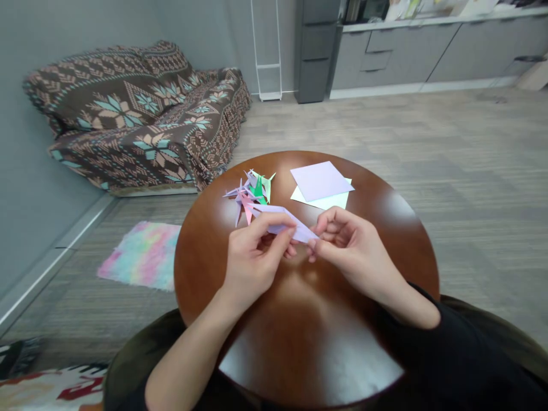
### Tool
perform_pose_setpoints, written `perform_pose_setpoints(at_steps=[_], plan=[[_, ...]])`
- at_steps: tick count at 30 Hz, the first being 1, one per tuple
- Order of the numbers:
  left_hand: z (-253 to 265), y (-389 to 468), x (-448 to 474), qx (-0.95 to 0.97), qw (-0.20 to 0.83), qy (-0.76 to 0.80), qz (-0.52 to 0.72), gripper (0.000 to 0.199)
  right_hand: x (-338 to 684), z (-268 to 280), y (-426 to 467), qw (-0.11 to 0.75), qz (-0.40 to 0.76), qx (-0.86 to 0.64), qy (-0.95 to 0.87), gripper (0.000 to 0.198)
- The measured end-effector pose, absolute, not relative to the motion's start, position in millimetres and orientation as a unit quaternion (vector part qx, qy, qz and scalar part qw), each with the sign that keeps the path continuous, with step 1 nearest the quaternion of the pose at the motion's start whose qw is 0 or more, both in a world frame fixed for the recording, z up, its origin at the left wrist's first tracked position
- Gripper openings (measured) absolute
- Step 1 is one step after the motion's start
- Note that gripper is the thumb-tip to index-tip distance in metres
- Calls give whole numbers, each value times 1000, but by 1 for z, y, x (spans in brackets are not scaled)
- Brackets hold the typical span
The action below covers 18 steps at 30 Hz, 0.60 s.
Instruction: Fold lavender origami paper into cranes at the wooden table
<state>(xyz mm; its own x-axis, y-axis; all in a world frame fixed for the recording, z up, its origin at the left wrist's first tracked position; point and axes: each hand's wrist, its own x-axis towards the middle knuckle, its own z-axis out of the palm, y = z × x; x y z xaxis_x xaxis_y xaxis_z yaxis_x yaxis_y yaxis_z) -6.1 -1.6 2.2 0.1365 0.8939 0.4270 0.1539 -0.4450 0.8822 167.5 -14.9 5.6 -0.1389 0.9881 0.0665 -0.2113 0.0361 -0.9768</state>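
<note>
A folded piece of lavender origami paper (302,230) is held between my two hands above the round table. My left hand (259,245) pinches its middle between thumb and fingers, and a long pointed flap sticks out to the left. At the paper's right tip, my right hand (351,242) has its thumb and forefinger closed on the corner. Just beyond my left hand lies a pile of folded paper cranes (258,188) in purple, pink and green. A stack of square paper sheets (322,180), lavender on top of pale green, rests beyond my right hand.
The brown round table (201,257) has a glossy, reflecting top. A sofa (141,120) under a patterned throw stands at the far left, near a fluffy pastel rug (141,254). Grey kitchen cabinets (402,54) line the back.
</note>
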Motion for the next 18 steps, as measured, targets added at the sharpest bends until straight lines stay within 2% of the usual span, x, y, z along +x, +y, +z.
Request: perform_pose_setpoints(at_steps=[8,18], plan=[[8,1,-9,694,296,414,509,6,169,5,-13,516,545,-412,-517,28],[7,-2,-5,657,341,423,522,15,165,5,-14,527,565,-397,-495,35]])
